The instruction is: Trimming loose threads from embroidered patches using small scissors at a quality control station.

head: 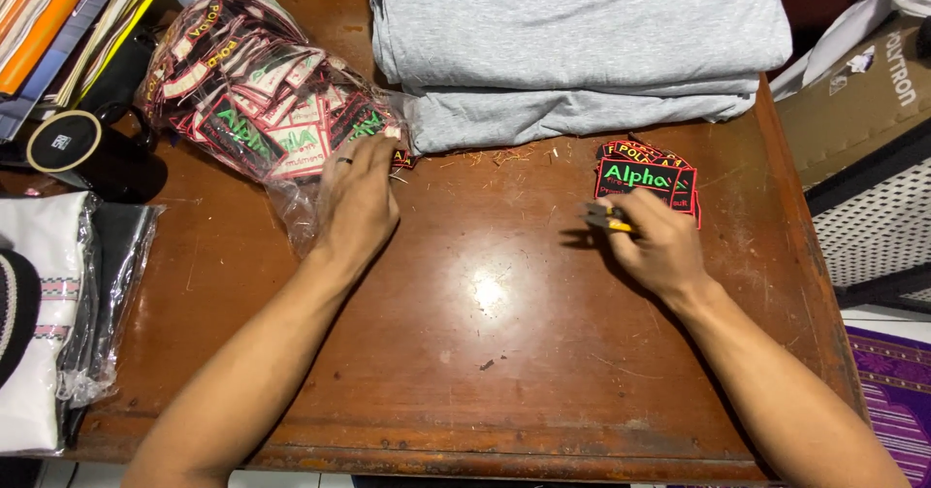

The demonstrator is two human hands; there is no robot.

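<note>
1. Left hand point(357, 200): lies flat, fingers extended, on the clear bag of patches point(257, 95); fingertips partly hidden.
2. Right hand point(659, 245): pinches a small yellow-handled tool point(607, 218), mostly concealed, beside the patch stack point(645, 175).
3. Folded grey fabric point(572, 42): cut off at the top.

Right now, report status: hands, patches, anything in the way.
Left hand reaching into clear bag of patches. Right hand pinching small yellow-handled tool beside stacked patches. Folded grey cloth behind; wooden table between hands bare.
</note>
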